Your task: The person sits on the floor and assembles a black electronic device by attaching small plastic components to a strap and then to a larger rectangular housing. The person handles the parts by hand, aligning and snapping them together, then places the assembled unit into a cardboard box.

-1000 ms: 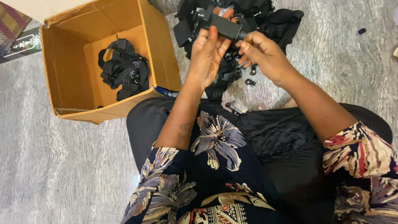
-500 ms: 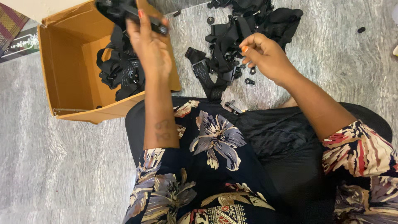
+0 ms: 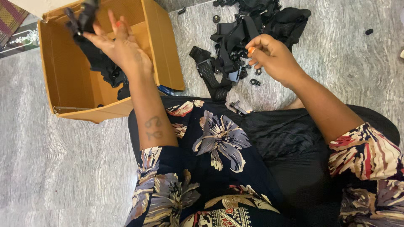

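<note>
Tan box (image 3: 63,80) at left; my left hand (image 3: 120,48), fingers spread, lets a strap (image 3: 84,19) go above it; right hand (image 3: 273,56) curled by the pile (image 3: 248,25).

Grey streaked floor (image 3: 63,168), patterned rug (image 3: 10,19) corner

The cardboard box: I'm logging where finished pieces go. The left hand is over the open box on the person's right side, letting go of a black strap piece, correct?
Not quite. The cardboard box lies on the person's left side, not the right. The head view shows the left hand over it, fingers spread, with the black strap piece at its fingertips.
</note>
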